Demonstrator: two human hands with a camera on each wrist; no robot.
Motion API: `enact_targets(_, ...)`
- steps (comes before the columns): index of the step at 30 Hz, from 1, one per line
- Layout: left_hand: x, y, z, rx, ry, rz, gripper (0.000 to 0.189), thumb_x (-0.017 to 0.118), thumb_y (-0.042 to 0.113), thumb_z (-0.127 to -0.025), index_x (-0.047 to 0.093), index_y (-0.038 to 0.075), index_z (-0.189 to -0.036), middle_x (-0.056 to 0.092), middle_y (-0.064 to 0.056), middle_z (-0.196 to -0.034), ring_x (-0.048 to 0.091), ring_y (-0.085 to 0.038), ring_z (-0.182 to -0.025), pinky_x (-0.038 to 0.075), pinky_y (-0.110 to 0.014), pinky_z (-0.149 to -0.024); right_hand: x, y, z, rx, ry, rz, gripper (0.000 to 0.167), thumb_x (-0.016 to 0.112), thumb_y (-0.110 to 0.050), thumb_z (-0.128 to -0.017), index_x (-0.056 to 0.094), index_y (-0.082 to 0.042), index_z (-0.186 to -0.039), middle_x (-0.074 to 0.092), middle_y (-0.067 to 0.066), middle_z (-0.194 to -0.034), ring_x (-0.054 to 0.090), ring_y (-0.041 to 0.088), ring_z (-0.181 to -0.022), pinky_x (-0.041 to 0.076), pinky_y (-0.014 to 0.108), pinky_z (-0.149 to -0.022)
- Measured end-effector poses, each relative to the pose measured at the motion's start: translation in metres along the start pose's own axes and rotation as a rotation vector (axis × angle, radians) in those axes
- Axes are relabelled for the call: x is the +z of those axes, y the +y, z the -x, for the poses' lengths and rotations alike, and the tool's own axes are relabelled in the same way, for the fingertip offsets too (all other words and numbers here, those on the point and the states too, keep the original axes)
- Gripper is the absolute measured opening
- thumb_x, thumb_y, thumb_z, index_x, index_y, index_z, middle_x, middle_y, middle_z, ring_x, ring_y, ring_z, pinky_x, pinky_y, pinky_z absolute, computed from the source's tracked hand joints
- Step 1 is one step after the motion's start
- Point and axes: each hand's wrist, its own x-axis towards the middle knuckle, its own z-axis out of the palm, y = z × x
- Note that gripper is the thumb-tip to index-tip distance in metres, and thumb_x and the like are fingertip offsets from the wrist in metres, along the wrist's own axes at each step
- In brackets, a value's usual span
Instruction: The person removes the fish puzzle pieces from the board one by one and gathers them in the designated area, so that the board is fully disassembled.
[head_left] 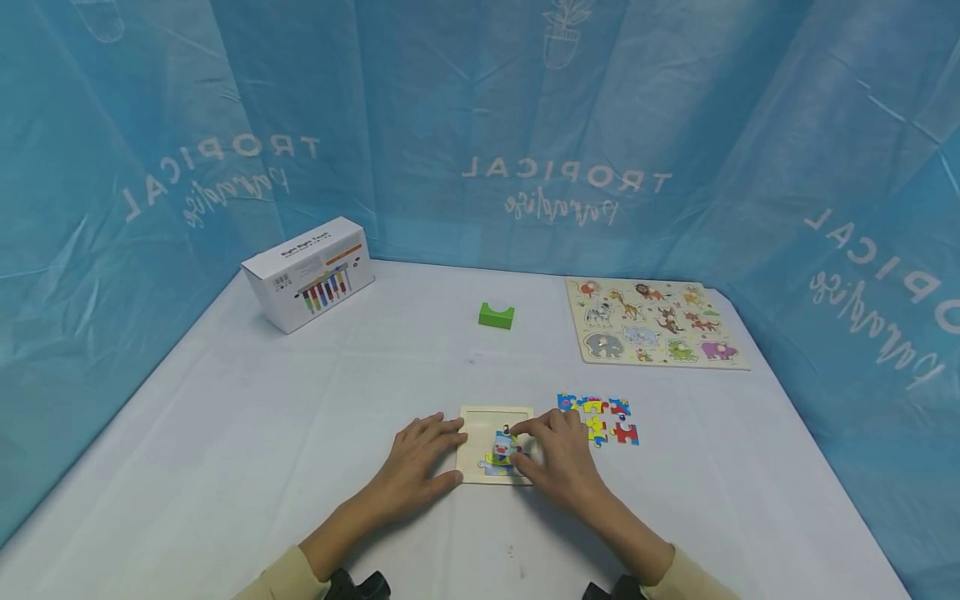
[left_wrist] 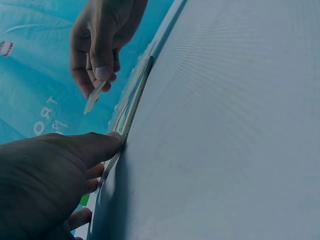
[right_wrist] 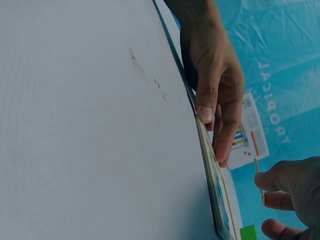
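Your left hand (head_left: 417, 462) lies with fingers spread, its tips touching the left edge of the pale puzzle frame (head_left: 470, 450); your right hand (head_left: 558, 457) pinches a puzzle piece (head_left: 504, 447) between thumb and fingers, raised above the frame; loose pieces (head_left: 597, 429) lie just right of it on the white table (head_left: 360, 392); farther off sit a green block (head_left: 496, 317), an animal board (head_left: 667, 365) at right and a white box (head_left: 311, 273) at left.

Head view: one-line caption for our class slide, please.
A puzzle piece in the right hand's grip above a wooden tray, the left hand touching its rim.
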Motion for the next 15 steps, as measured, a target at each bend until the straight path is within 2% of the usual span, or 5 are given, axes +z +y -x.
enact_targets(15, -0.0009, 0.0001, 0.0003, -0.001, 0.002, 0.002, 0.047, 0.071, 0.025, -0.080, 0.060, 0.010, -0.124, 0.052, -0.008, -0.139, 0.038, -0.035, -0.135, 0.026, -0.060, -0.107, -0.0075, 0.0076, 0.0006, -0.012, 0.020, 0.007, 0.030, 0.081, -0.022, -0.069, 0.071, -0.023, -0.097, 0.056, 0.000, -0.090, 0.038, 0.014, -0.087, 0.033, 0.032, -0.076)
